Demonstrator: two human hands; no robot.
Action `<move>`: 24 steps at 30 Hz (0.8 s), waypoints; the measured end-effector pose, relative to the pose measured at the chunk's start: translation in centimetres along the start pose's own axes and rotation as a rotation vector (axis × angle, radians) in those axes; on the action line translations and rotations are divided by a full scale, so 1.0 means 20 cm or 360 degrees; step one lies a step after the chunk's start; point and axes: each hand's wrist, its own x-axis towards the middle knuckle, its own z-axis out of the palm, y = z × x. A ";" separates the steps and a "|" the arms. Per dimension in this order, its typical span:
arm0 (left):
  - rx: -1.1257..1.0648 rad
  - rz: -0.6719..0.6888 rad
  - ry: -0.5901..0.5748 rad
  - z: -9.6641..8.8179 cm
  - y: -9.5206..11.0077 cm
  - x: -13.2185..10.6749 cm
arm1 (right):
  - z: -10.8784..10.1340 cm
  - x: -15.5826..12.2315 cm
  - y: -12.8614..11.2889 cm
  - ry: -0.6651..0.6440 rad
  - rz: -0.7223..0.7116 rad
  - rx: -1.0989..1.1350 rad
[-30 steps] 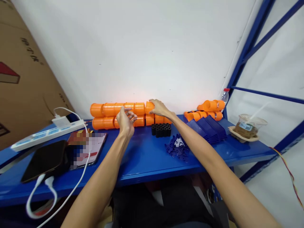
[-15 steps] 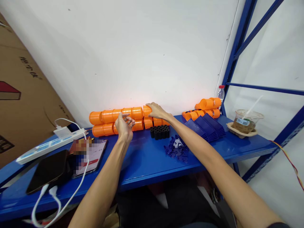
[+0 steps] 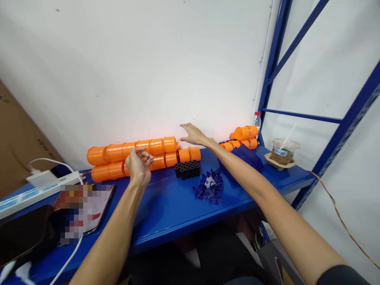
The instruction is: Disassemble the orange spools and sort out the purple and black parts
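Two rows of orange plastic cylinders lie one on the other against the wall, an upper row (image 3: 143, 146) and a lower row (image 3: 113, 170). My left hand (image 3: 139, 165) hovers in front of them, palm turned up, its fingers loosely bent and apart with nothing visible in them. Just right of the upper row's end cylinder (image 3: 170, 144), my right hand (image 3: 192, 134) is raised, thumb and fingers spread, holding nothing. A cluster of short black tubes (image 3: 187, 170) stands before the lower row. Closer to me is a pile of small dark blue plastic pieces (image 3: 210, 188).
On the right are stacked blue panels (image 3: 247, 156), more orange parts (image 3: 245, 132), a bottle (image 3: 257, 118) and a lidded cup (image 3: 282, 152). A power strip (image 3: 38, 192), a phone (image 3: 102, 206) and cables occupy the left. Blue shelf posts (image 3: 274, 55) rise at the right.
My right hand has let go of the upper row's end cylinder and moved off it to the right. That cylinder now sits closer against its neighbour. The view has turned right.
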 end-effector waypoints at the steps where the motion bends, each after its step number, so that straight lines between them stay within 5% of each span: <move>1: 0.0000 -0.0012 0.0014 0.01 0.01 -0.01 | -0.07 -0.01 0.04 0.0030 0.0034 -0.0073; 7: 0.0004 -0.0034 0.0097 0.07 0.09 -0.11 | -0.50 -0.17 0.43 0.0008 0.0325 -0.0540; 11: 0.0000 -0.0023 0.0086 0.08 0.09 -0.11 | -0.67 -0.33 0.68 -0.0316 0.0545 -0.0887; 17: -0.0013 -0.0050 0.0123 0.11 0.13 -0.15 | -0.62 -0.53 0.80 -0.0552 0.0641 -0.1065; 24: 0.0033 -0.0100 0.0147 0.12 0.15 -0.18 | -0.61 -0.51 0.74 -0.0524 0.0609 -0.1025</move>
